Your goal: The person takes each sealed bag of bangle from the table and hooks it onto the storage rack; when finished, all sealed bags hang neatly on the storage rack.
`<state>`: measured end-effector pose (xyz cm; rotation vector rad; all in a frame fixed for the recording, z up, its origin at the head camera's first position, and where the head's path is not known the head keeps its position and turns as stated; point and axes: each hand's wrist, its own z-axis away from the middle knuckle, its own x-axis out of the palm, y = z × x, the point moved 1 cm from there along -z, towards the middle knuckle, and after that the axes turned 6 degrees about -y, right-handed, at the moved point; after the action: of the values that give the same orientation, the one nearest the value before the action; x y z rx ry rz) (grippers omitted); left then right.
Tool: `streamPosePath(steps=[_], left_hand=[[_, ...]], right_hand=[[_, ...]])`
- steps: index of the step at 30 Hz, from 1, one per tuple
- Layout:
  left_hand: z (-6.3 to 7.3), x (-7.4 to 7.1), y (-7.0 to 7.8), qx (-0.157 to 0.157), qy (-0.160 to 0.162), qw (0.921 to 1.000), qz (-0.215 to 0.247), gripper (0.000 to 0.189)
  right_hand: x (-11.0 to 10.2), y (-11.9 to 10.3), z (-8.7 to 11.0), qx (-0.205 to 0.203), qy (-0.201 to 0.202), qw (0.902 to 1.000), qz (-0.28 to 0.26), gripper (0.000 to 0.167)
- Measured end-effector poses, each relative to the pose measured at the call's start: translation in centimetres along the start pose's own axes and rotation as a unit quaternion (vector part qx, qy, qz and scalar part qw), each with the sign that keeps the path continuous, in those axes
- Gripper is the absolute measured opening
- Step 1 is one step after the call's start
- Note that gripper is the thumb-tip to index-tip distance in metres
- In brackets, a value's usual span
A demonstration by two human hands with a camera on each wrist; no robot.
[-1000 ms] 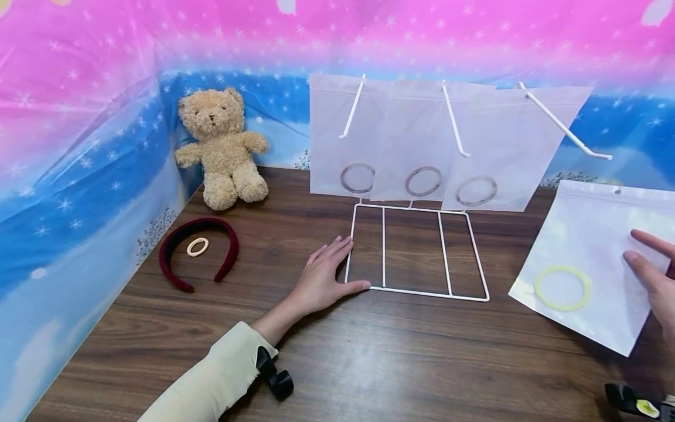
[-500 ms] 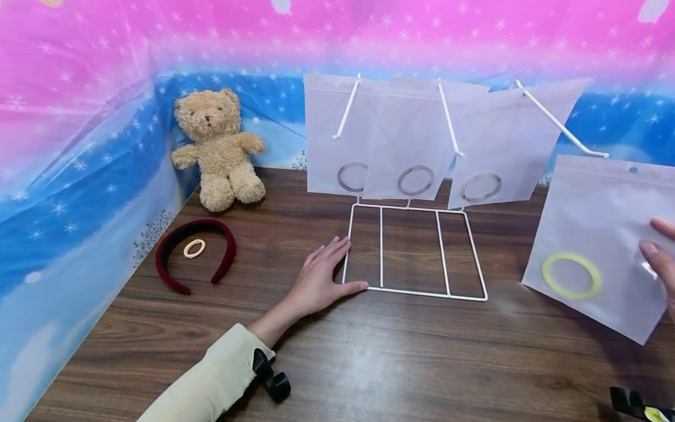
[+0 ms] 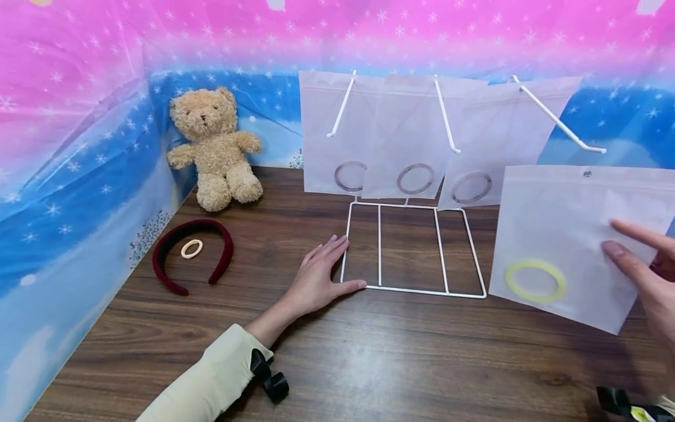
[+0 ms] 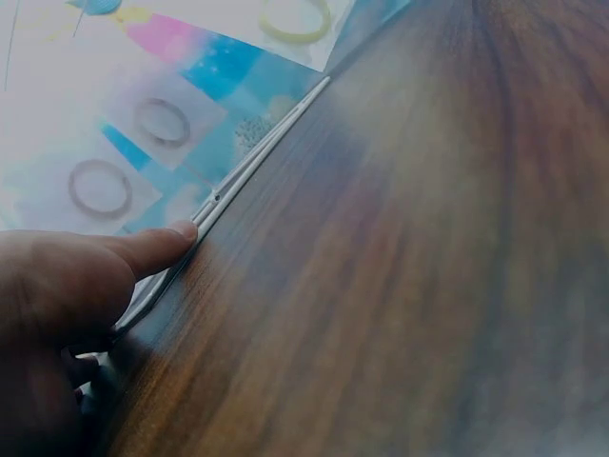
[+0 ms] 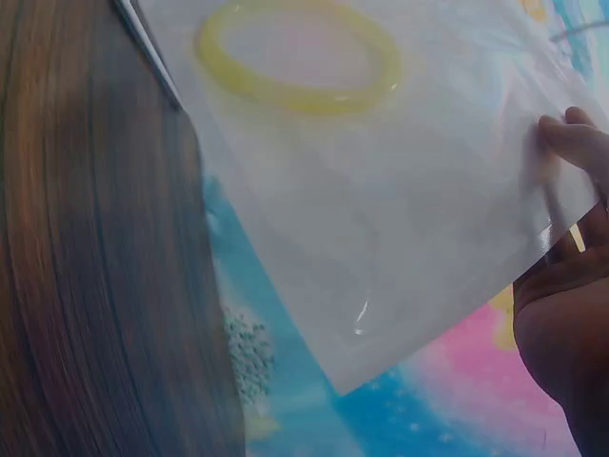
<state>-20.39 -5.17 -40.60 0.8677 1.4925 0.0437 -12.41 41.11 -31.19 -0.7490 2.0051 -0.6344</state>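
My left hand [image 3: 313,284] rests at the left front corner of a white wire display rack [image 3: 422,291], fingers along its side bar and thumb on the front bar. At the right, my right hand [image 3: 651,275] pinches a translucent zip bag [image 3: 575,223] by its right side. Low in that bag lies a yellow ring [image 5: 304,100]; a small hang hole shows near its top edge. Three similar bags hang behind the rack's hooks: a left bag [image 3: 316,129], a middle bag [image 3: 408,132] and a right bag [image 3: 487,140], each with a greyish ring inside.
A teddy bear [image 3: 216,152] sits at the back left. In front of it lie a dark red headband [image 3: 228,249] and, within its curve, a small cream ring [image 3: 191,257]. Three white prongs, including the right prong [image 3: 559,123], project forward. A patterned cloth [image 3: 253,35] lines the back and left.
My right hand has lifted the bag with the yellow ring more upright and brought it left, closer to the rack. My left hand stays at the rack's corner.
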Motion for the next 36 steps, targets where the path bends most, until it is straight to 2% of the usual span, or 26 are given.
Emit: streamPosePath(steps=[3,5,8,11,14,19,22,29,34,36], left_hand=[[0.0,0.0,0.0,-0.001,-0.001,1.0,-0.001,0.091],[0.0,0.0,0.0,-0.002,-0.003,1.0,-0.003,0.091],[-0.1,0.0,-0.1,-0.002,-0.005,1.0,-0.004,0.091],[-0.1,0.1,-0.2,-0.003,-0.004,1.0,-0.004,0.091],[0.0,0.0,-0.2,-0.004,-0.002,1.0,-0.003,0.09],[0.0,0.0,-0.1,-0.001,-0.001,1.0,-0.006,0.09],[0.0,0.0,-0.1,-0.001,-0.003,1.0,-0.009,0.09],[0.0,0.0,0.0,-0.004,-0.003,1.0,-0.007,0.091],[0.0,0.0,-0.1,-0.003,-0.004,1.0,-0.006,0.091],[0.0,0.0,-0.1,-0.003,-0.004,1.0,-0.006,0.091]], right_hand=[[0.6,-0.8,0.0,-0.03,0.001,0.9978,-0.059,0.04],[0.8,-1.3,-0.1,-0.059,-0.003,0.9902,-0.127,0.039],[1.1,-1.8,-0.3,-0.091,-0.016,0.9601,-0.264,0.039],[1.4,-2.3,-0.5,-0.099,-0.01,0.9295,-0.355,0.039],[1.5,-2.8,-0.5,-0.105,-0.007,0.9184,-0.381,0.038],[1.6,-3.1,-0.3,-0.126,-0.019,0.9161,-0.38,0.036],[1.5,-3.4,-0.3,-0.135,-0.017,0.9199,-0.368,0.035],[1.3,-3.9,-0.7,-0.133,-0.011,0.9147,-0.382,0.037],[1.2,-3.8,-0.8,-0.102,0.005,0.9283,-0.358,0.038],[1.1,-3.9,-0.9,-0.076,0.012,0.9389,-0.335,0.038]])
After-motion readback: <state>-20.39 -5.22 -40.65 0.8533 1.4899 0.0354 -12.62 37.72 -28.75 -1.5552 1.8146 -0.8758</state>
